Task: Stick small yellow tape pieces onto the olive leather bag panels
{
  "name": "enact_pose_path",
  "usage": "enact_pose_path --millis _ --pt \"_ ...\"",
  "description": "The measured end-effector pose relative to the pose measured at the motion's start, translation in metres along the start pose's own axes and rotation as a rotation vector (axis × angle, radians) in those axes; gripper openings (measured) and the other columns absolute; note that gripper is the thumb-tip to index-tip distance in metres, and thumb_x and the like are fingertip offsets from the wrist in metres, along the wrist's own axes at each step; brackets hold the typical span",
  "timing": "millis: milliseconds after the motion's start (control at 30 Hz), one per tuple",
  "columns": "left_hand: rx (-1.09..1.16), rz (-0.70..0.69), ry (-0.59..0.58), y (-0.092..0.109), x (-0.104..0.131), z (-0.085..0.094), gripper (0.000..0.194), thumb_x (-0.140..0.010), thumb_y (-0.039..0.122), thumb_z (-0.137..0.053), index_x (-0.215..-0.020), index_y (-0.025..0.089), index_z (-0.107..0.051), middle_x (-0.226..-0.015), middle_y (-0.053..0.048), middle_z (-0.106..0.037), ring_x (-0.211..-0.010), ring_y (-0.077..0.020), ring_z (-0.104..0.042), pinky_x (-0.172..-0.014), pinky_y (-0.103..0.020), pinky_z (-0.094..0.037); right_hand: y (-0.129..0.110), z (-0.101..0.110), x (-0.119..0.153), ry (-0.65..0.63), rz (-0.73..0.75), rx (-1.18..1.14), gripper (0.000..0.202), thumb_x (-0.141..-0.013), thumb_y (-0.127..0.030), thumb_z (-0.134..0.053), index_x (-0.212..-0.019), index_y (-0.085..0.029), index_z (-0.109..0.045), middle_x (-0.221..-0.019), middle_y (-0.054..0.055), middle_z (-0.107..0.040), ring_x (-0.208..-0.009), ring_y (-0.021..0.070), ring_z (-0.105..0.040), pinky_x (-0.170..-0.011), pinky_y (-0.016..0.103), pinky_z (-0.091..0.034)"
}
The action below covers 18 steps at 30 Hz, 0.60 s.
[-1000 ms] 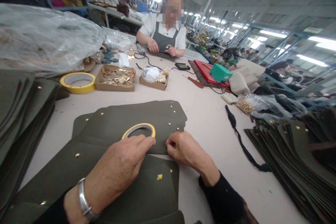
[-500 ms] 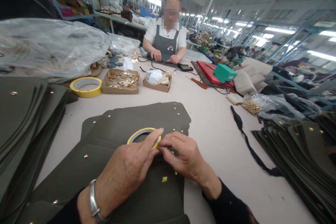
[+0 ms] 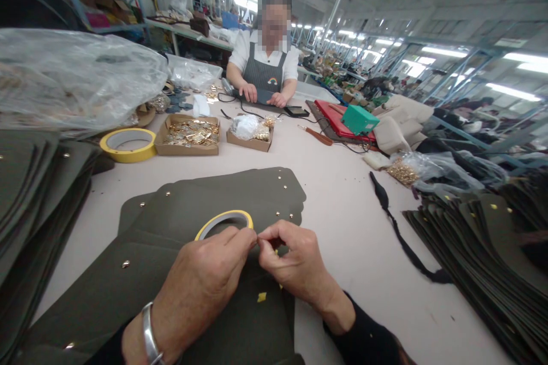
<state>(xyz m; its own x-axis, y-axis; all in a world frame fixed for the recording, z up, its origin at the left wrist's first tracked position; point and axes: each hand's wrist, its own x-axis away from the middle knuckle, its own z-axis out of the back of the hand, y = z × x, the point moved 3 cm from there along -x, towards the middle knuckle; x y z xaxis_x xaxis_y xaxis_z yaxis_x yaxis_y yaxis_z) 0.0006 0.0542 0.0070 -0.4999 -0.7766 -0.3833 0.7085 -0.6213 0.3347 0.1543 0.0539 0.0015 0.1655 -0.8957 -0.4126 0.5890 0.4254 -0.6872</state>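
Note:
My left hand [image 3: 209, 265] is closed around the near side of a narrow roll of yellow tape [image 3: 226, 217], thumb and fingers pressed together at its right edge. My right hand [image 3: 295, 256] pinches thumb against forefinger, its tips meeting those of the left; whatever lies between them is too small to make out. Under both hands, flat dark olive pieces [image 3: 149, 239] with small gold studs lie overlapped. A small yellow tape scrap [image 3: 262, 297] sticks to the top piece, and more yellow bits show beside my right fingers.
Stacks of olive pieces stand at left [image 3: 34, 211] and right [image 3: 479, 239]. Across the table are a wider yellow tape roll [image 3: 149, 148], a cardboard box [image 3: 188, 149] of gold metal parts, a smaller box [image 3: 248, 144] and a black strap [image 3: 398, 228]. A co-worker [image 3: 268, 63] sits opposite.
My left fingers have folded down from a raised position and now press at the tape roll's edge, fingertips against my right hand's pinch. The view has shifted slightly.

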Motion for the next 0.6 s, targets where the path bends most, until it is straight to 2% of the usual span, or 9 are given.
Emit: enact_pose_path --millis 100,167,200,267,367,433,600 --pt "0.024 -0.065 0.115 0.005 0.001 0.002 0.024 -0.094 0.017 -0.039 -0.089 0.021 -0.062 -0.075 -0.001 -0.065 -0.068 -0.0120 -0.063 -0.066 -0.021 -0.049 0.012 0.000 -0.004 0.000 -0.342 -0.236 0.007 -0.074 -0.019 -0.059 -0.069 -0.019 -0.064 -0.056 -0.002 -0.064 -0.049 0.0112 -0.059 -0.046 0.020 -0.045" --pt "0.037 -0.097 0.152 0.008 0.003 0.003 0.021 -0.094 0.017 -0.041 -0.088 0.020 -0.061 -0.077 -0.001 -0.065 -0.068 -0.0123 -0.062 -0.067 -0.022 -0.049 0.029 0.006 -0.009 0.038 -0.517 -0.347 0.006 -0.072 -0.022 -0.061 -0.067 -0.017 -0.062 -0.051 -0.003 -0.061 -0.045 0.0113 -0.059 -0.043 0.020 -0.046" --pt "0.027 -0.098 0.145 0.008 0.004 0.002 0.020 -0.094 0.017 -0.042 -0.089 0.019 -0.061 -0.078 -0.002 -0.065 -0.069 -0.0131 -0.062 -0.068 -0.024 -0.049 0.039 0.010 -0.011 0.062 -0.587 -0.379 0.007 -0.070 -0.023 -0.062 -0.067 -0.017 -0.062 -0.049 -0.003 -0.060 -0.043 0.0113 -0.059 -0.043 0.020 -0.048" --pt "-0.038 -0.062 0.056 0.006 0.004 -0.002 0.017 -0.093 0.016 -0.044 -0.091 0.019 -0.060 -0.079 -0.002 -0.064 -0.070 -0.0157 -0.061 -0.067 -0.027 -0.049 0.061 0.017 -0.016 0.055 -0.680 -0.422 0.013 -0.069 -0.027 -0.066 -0.068 -0.015 -0.063 -0.051 -0.002 -0.061 -0.042 0.0106 -0.059 -0.044 0.021 -0.050" --pt "-0.171 0.033 -0.190 -0.002 0.001 -0.013 0.018 -0.089 0.009 -0.046 -0.090 0.021 -0.060 -0.082 -0.003 -0.064 -0.076 -0.0203 -0.060 -0.065 -0.031 -0.048 0.083 0.021 -0.019 -0.004 -0.724 -0.427 0.020 -0.069 -0.032 -0.069 -0.073 -0.013 -0.067 -0.055 0.000 -0.064 -0.044 0.0093 -0.059 -0.045 0.019 -0.050" --pt "-0.213 0.071 -0.316 -0.005 -0.002 -0.019 0.022 -0.087 0.005 -0.045 -0.090 0.021 -0.060 -0.086 -0.003 -0.064 -0.080 -0.0217 -0.059 -0.065 -0.032 -0.049 0.089 0.018 -0.020 -0.047 -0.714 -0.377 0.021 -0.071 -0.033 -0.069 -0.074 -0.012 -0.067 -0.056 0.000 -0.063 -0.044 0.0088 -0.058 -0.044 0.019 -0.049" --pt "-0.218 0.093 -0.408 -0.003 -0.006 -0.021 0.026 -0.087 0.003 -0.041 -0.092 0.020 -0.060 -0.087 -0.005 -0.063 -0.080 -0.0229 -0.059 -0.066 -0.033 -0.049 0.083 0.010 -0.022 -0.123 -0.598 -0.114 0.014 -0.076 -0.026 -0.060 -0.071 -0.015 -0.067 -0.056 -0.001 -0.062 -0.047 0.0100 -0.058 -0.046 0.020 -0.048"
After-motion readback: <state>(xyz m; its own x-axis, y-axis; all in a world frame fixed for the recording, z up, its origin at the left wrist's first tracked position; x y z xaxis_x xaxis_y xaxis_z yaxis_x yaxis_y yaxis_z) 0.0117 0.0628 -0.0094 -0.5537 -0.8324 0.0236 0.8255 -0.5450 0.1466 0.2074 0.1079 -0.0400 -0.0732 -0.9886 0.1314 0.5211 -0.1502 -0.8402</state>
